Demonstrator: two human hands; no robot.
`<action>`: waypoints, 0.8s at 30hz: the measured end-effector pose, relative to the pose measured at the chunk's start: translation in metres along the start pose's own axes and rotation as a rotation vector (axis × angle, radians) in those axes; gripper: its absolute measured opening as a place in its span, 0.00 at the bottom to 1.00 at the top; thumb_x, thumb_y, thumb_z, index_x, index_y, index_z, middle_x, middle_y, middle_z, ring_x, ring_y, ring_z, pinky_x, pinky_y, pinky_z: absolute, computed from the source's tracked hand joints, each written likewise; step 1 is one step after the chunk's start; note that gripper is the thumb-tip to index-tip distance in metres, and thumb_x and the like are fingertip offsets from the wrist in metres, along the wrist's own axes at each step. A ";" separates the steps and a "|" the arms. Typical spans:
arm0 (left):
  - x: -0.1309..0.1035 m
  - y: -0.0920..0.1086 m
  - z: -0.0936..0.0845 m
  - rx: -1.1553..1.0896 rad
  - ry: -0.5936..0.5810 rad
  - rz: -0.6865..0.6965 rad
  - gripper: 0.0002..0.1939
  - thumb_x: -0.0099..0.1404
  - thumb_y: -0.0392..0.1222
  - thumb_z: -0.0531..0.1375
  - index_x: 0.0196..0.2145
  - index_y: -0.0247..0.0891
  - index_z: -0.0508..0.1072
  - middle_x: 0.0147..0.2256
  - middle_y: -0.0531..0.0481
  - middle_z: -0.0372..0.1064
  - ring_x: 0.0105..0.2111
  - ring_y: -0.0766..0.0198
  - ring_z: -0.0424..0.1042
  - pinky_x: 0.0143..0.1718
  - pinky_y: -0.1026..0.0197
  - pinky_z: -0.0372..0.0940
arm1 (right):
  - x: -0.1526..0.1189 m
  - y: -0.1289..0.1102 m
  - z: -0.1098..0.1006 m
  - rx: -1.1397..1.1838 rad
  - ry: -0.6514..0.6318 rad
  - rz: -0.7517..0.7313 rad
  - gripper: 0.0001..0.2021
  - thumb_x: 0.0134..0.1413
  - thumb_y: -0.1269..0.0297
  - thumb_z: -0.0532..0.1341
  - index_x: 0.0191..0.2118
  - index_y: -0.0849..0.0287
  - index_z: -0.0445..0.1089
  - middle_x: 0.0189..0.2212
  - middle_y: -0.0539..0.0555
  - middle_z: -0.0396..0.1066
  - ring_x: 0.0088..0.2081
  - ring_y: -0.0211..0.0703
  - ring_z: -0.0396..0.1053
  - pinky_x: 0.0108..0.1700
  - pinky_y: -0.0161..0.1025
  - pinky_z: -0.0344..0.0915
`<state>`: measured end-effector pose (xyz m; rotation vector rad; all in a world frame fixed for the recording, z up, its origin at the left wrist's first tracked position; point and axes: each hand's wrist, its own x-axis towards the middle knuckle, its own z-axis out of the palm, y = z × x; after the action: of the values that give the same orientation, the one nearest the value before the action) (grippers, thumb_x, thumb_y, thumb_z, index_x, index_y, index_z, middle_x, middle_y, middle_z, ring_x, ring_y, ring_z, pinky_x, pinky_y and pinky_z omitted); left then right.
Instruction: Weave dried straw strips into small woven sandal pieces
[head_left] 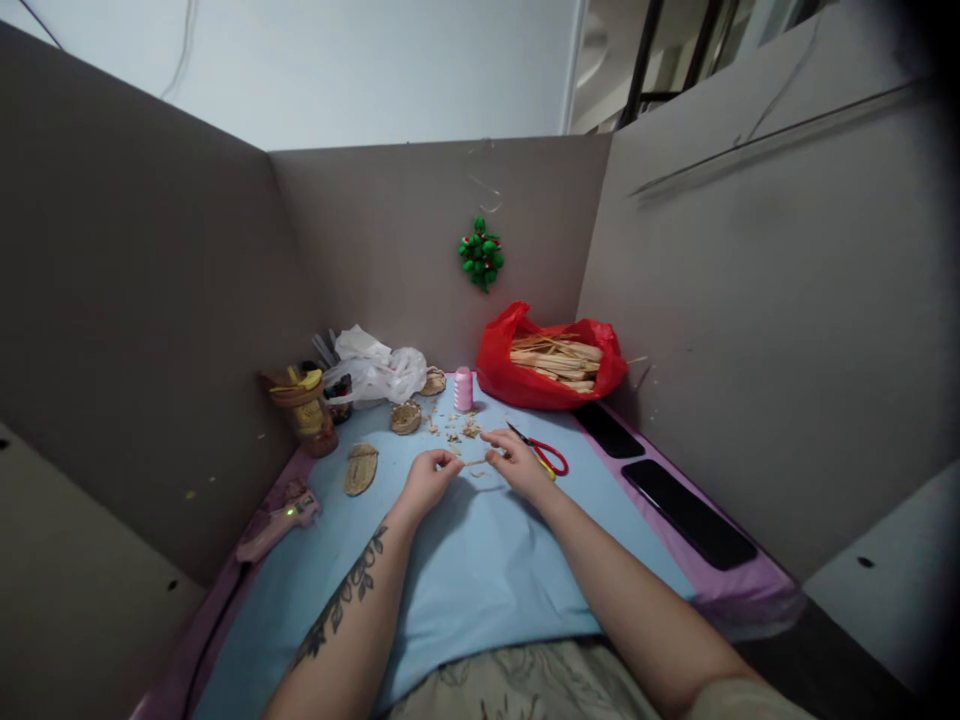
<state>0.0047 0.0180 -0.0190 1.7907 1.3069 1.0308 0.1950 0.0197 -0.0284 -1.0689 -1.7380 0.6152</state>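
The strip (474, 463) lies crosswise between the hands, roughly along the tabletop's (480, 560) far edge, its left end pinched in the left hand's (429, 484) fingers, its other by the right hand's (520, 468) slightly parted fingers, grip unclear

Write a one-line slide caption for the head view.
Both hands hold a thin straw-coloured strip above a blue cloth, near red-handled scissors.

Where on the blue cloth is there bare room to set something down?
Bare patches: between left forearm and right forearm; between right forearm and nearer black rectangular phone. Crowded: from pink thread spool to red-handled scissors, among tan scraps.
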 end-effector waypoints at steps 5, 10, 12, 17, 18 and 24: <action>-0.001 0.001 0.008 0.051 -0.016 0.054 0.12 0.53 0.45 0.56 0.22 0.34 0.72 0.22 0.50 0.68 0.26 0.64 0.65 0.32 0.62 0.60 | -0.004 -0.004 0.009 -0.113 -0.077 -0.146 0.05 0.47 0.66 0.61 0.31 0.55 0.73 0.30 0.53 0.69 0.38 0.44 0.64 0.45 0.44 0.57; 0.006 0.001 -0.015 0.193 0.304 0.224 0.13 0.54 0.43 0.57 0.37 0.37 0.72 0.42 0.43 0.67 0.47 0.56 0.64 0.49 0.55 0.57 | -0.003 -0.007 0.008 -0.104 0.013 -0.053 0.04 0.46 0.67 0.60 0.24 0.57 0.70 0.26 0.52 0.69 0.34 0.43 0.64 0.41 0.41 0.58; 0.007 -0.006 -0.039 0.377 0.548 0.126 0.13 0.55 0.41 0.56 0.38 0.37 0.71 0.44 0.40 0.64 0.49 0.54 0.62 0.50 0.52 0.55 | -0.003 -0.006 0.005 -0.049 0.079 0.044 0.05 0.45 0.64 0.60 0.24 0.58 0.70 0.26 0.52 0.69 0.32 0.43 0.64 0.38 0.39 0.59; -0.003 -0.035 -0.102 0.765 0.542 -0.478 0.22 0.53 0.45 0.56 0.45 0.32 0.65 0.43 0.29 0.65 0.44 0.41 0.66 0.39 0.48 0.60 | -0.002 -0.003 0.005 0.231 0.105 0.272 0.11 0.44 0.57 0.59 0.25 0.61 0.68 0.22 0.50 0.66 0.25 0.38 0.61 0.29 0.35 0.57; -0.005 -0.039 -0.109 0.771 0.443 -0.553 0.24 0.53 0.48 0.56 0.44 0.30 0.65 0.42 0.29 0.66 0.42 0.41 0.67 0.37 0.49 0.61 | -0.002 -0.003 0.005 0.271 0.099 0.292 0.12 0.43 0.56 0.59 0.25 0.61 0.68 0.21 0.49 0.66 0.25 0.37 0.61 0.28 0.34 0.57; -0.003 -0.052 -0.118 0.810 0.268 -0.645 0.32 0.47 0.56 0.58 0.44 0.31 0.64 0.42 0.29 0.69 0.41 0.40 0.69 0.31 0.53 0.61 | -0.004 -0.005 0.008 0.375 0.097 0.411 0.14 0.40 0.54 0.61 0.25 0.62 0.70 0.17 0.47 0.63 0.21 0.34 0.56 0.24 0.33 0.52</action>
<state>-0.1222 0.0373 -0.0113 1.5473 2.5056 0.3875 0.1867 0.0146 -0.0291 -1.1672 -1.2577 1.0788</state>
